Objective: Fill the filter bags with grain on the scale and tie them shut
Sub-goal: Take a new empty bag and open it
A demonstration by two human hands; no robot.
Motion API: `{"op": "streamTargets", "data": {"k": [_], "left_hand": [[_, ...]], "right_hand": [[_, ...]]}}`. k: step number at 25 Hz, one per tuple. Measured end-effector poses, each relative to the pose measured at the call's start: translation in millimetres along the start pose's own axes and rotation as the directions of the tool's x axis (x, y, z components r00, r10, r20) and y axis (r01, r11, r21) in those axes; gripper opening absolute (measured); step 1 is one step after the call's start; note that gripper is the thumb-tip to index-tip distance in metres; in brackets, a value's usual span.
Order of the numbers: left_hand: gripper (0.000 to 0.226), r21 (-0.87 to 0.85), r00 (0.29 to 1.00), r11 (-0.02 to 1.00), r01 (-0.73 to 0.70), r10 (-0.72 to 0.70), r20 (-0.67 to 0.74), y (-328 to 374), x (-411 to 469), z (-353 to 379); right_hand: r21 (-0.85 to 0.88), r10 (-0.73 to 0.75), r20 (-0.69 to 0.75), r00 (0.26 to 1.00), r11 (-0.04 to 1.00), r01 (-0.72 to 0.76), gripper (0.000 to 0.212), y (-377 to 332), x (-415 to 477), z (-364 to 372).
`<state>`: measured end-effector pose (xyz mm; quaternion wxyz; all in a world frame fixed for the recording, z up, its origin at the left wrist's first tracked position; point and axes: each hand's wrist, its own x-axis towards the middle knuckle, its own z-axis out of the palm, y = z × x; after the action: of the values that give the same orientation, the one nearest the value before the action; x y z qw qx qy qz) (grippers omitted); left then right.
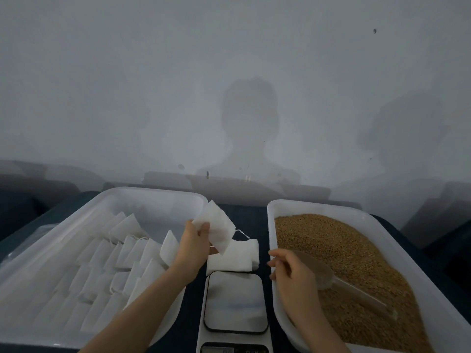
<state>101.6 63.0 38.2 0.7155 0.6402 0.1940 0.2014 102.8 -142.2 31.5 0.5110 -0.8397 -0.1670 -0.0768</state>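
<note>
Grey wall (127, 72) w/ person-shaped shadows (248, 128); dim light; dark blue tabletop (261, 217).

- No text, label, brand or number can be read anywhere in view.
- white rectangular digital kitchen scale (235, 301), at 6 o'clock: the dark display strip (229, 349) on its near edge bears faint marks, too blurred and cropped to read.

Our left hand (193, 244) pinches a flat white filter bag (219, 225) between thumb and fingers (204, 228), with its string trailing to their right. Nearer us than those fingers lie loose bags (237, 256) and the scale (235, 301). Our right hand (293, 273) hovers, loosely curled, over the rim of the grain tray (271, 225), right by the scoop (344, 284) lying on the grain (344, 240).
</note>
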Motion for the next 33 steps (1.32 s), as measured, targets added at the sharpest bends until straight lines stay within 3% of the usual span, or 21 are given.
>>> {"op": "streamTargets", "data": {"k": [4,7,9,12,14,16,18,20,22,23,28,30,31,32,33], "left_hand": [[0.022,-0.284,0.987,0.955,0.082,-0.038,0.157,12.3,-8.8,-7.1],[0.022,-0.335,0.974,0.933,0.132,-0.06,0.217,15.0,-9.9,-13.7],[0.022,-0.357,0.976,0.92,0.163,-0.096,0.198,12.4,-8.1,-18.3],[0.02,-0.398,0.969,0.887,0.234,-0.179,0.171,11.7,-5.5,-23.1],[0.02,-0.432,0.962,0.863,0.263,-0.199,0.187,11.1,-4.8,-23.9],[0.021,-0.452,0.954,0.847,0.281,-0.194,0.229,11.5,-7.3,-23.8],[0.021,-0.467,0.949,0.834,0.294,-0.195,0.249,11.1,-9.6,-21.8],[0.022,-0.466,0.943,0.829,0.308,-0.2,0.267,10.2,-13.1,-19.3],[0.024,-0.436,0.941,0.846,0.307,-0.202,0.27,7.6,-17.2,-15.1],[0.025,-0.416,0.943,0.859,0.298,-0.198,0.266,6.5,-20.4,-12.7],[0.026,-0.338,0.964,0.912,0.232,-0.17,0.205,8.7,-43.2,-11.9],[0.034,-0.039,1.0,0.999,-0.019,0.02,0.01,10.8,-53.6,-21.1],[0.033,0.19,0.981,0.964,-0.185,0.192,-0.02,12.6,-60.7,-27.5],[0.025,0.348,0.945,0.882,-0.317,0.323,0.041,15.6,-69.2,-32.1],[0.02,0.422,0.92,0.818,-0.391,0.362,0.15,18.8,-79.2,-33.9]], "right_hand": [[-0.083,-0.118,0.019,0.993,0.989,0.119,0.021,-7.5,6.0,1.8],[-0.159,-0.089,0.342,0.935,0.976,0.151,0.027,-19.4,29.2,14.9],[-0.369,-0.041,0.567,0.822,0.88,0.299,0.037,-20.9,51.5,36.1],[-0.607,0.17,0.686,0.708,0.67,0.427,0.05,-14.6,69.3,66.7],[-0.686,0.266,0.671,0.692,0.578,0.442,0.046,-11.1,71.4,74.5],[-0.691,0.243,0.655,0.715,0.576,0.437,0.044,-11.1,72.1,71.4],[-0.568,0.101,0.533,0.84,0.779,0.266,0.037,-16.7,68.5,60.6],[-0.134,0.083,0.351,0.933,0.99,-0.038,0.03,-24.9,53.6,48.2],[0.304,0.174,0.41,0.895,0.9,-0.314,0.032,-36.0,34.8,38.0],[0.377,0.193,0.429,0.882,0.849,-0.37,0.029,-39.0,28.1,34.1],[0.426,0.272,0.236,0.933,0.834,-0.351,0.01,-42.3,8.9,23.0],[0.421,0.276,0.214,0.937,0.839,-0.344,0.007,-44.8,-0.6,18.4],[0.395,0.268,0.21,0.94,0.856,-0.332,0.008,-46.0,-6.3,17.1],[0.368,0.255,0.205,0.945,0.875,-0.316,0.009,-46.9,-11.6,16.1],[0.338,0.241,0.2,0.95,0.893,-0.298,0.01,-48.9,-16.8,15.1]]}}
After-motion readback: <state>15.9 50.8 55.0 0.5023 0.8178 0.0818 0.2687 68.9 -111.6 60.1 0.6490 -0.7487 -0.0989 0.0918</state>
